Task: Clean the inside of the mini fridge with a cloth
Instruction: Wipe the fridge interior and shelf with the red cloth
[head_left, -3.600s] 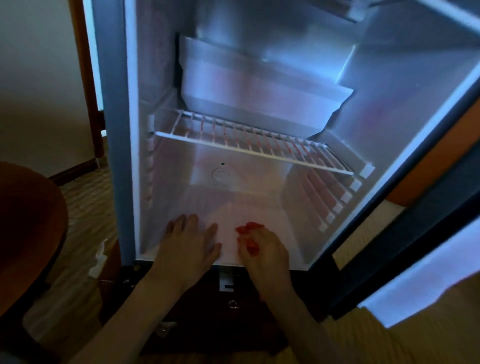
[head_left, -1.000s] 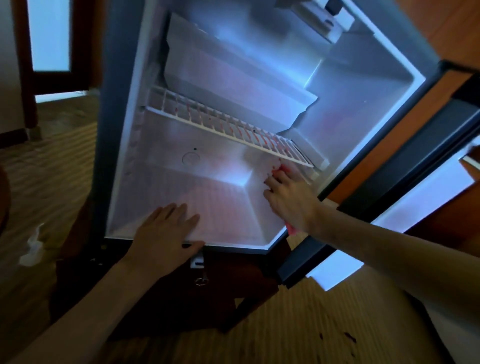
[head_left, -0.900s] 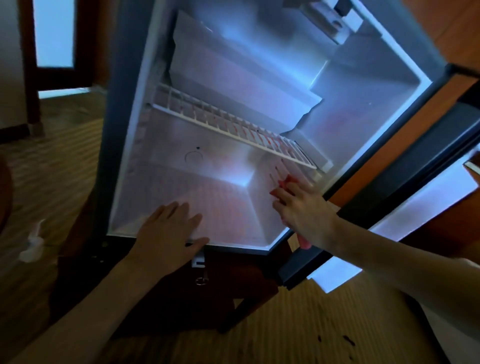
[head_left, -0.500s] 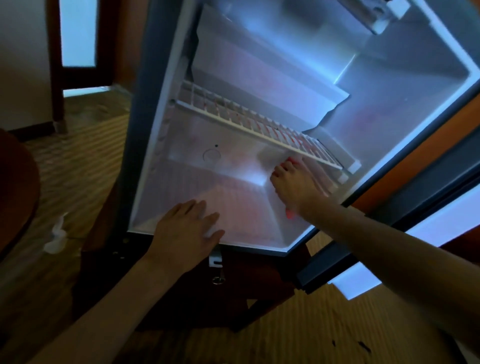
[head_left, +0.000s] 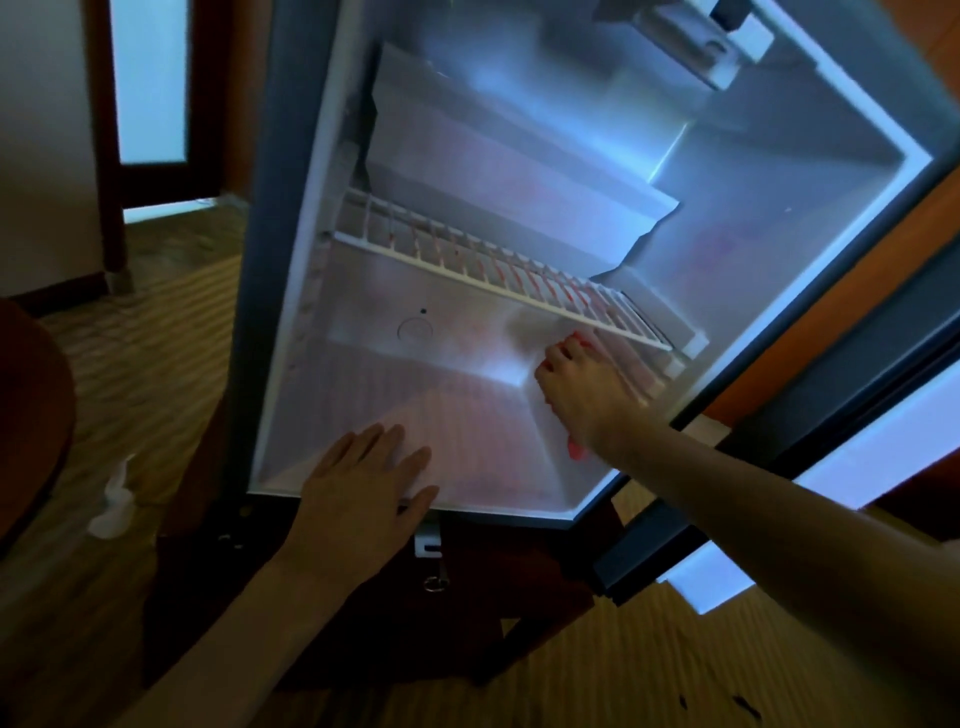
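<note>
Head view: red cloth (head_left: 575, 448) under right hand (head_left: 584, 397), fridge (head_left: 727, 218) right wall.

Open fridge (head_left: 810, 218); red cloth (head_left: 575, 448), seemingly wall-pressed

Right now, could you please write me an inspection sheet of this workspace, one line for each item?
Surface: fridge floor is bare and white, lit from inside.
Job's things: mini fridge stands open; wire shelf sits in place across the middle; red cloth is pressed against the lower right inner wall, mostly hidden under the hand.
Clutter: a white crumpled thing lies on the carpet left of the fridge; what it is cannot be told.
Grippers: right hand holds the cloth on the wall; left hand rests flat on the front edge of the floor.
Cables: nothing seen.
Surroundings: patterned carpet, open fridge door at right, dark wooden cabinet underneath.
</note>
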